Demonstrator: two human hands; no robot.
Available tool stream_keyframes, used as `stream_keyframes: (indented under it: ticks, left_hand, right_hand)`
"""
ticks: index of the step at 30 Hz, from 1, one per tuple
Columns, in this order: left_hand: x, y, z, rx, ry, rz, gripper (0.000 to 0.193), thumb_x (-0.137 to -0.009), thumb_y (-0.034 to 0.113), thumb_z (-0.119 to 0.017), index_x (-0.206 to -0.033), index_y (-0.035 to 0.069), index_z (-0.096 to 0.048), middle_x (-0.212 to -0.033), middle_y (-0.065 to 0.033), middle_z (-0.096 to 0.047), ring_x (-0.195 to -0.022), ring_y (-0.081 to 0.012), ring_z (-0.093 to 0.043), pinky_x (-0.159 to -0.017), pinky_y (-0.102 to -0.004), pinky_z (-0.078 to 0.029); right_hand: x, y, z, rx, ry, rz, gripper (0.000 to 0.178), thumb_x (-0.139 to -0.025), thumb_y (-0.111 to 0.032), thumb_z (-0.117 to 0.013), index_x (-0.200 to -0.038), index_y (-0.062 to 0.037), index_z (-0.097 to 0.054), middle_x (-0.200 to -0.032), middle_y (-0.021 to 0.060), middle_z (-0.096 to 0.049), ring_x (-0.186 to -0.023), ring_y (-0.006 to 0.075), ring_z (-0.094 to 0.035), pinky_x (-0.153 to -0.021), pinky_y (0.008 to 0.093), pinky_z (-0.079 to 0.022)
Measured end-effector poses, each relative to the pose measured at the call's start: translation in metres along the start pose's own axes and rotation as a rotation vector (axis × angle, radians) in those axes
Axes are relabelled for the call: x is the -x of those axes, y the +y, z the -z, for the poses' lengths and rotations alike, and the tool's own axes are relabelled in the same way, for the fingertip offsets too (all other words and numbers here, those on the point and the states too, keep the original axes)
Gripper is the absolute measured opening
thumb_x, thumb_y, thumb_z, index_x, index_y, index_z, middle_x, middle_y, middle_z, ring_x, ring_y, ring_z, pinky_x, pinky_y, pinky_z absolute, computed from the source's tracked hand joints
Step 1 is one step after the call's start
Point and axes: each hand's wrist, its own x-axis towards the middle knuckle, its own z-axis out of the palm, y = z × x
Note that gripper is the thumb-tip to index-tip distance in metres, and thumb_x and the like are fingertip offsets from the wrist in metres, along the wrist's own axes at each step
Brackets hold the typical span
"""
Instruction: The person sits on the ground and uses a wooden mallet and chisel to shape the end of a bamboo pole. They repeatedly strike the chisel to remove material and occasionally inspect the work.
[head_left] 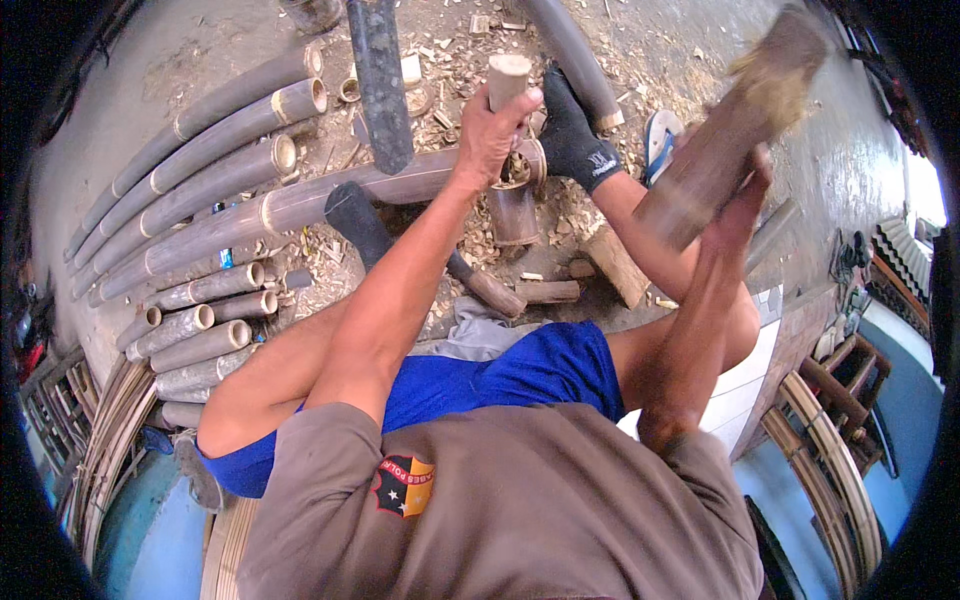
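My left hand is closed around a thick round wooden tool handle, its cut top showing above the fist. The handle's lower end meets the bamboo pole near its right end, beside an opening with chips in it; any blade is hidden. Raised at the right, my right hand grips a heavy wooden mallet, blurred, with a frayed, worn patch toward its far end. Below the left fist a short bamboo piece supports or joins the pole; I cannot tell which. Dark-socked feet flank the pole.
Several long bamboo poles lie at the left, with shorter bamboo lengths nearer me. Another dark pole reaches in from the far side. Wood chips litter the floor. A loose wood block lies near my right leg.
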Motion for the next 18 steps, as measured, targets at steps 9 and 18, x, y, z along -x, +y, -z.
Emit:
stream_keyframes:
  ticks: [9, 18]
  left_hand:
    - [-0.007, -0.018, 0.007, -0.103, 0.023, -0.235, 0.041, -0.083, 0.033, -0.083, -0.11, 0.007, -0.064, -0.089, 0.0014, -0.063, -0.066, -0.0075, -0.054, -0.058, -0.0236, -0.044]
    - [0.007, -0.015, 0.011, 0.02, 0.026, -0.047, 0.032, -0.084, 0.032, -0.084, -0.095, 0.008, -0.065, -0.076, 0.0043, -0.059, -0.059, -0.0038, -0.05, -0.049, -0.0213, -0.039]
  right_hand:
    - [0.109, 0.034, -0.012, 0.235, 0.015, -0.178, 0.086, -0.081, -0.056, -0.065, -0.132, 0.0117, -0.05, -0.112, 0.027, -0.066, -0.096, 0.0378, -0.071, -0.084, 0.0468, -0.06]
    - [0.095, 0.023, -0.026, 0.613, -0.141, -0.109, 0.086, -0.077, -0.036, -0.08, -0.143, 0.0068, -0.044, -0.128, 0.0198, -0.064, -0.116, 0.0287, -0.064, -0.101, 0.0417, -0.049]
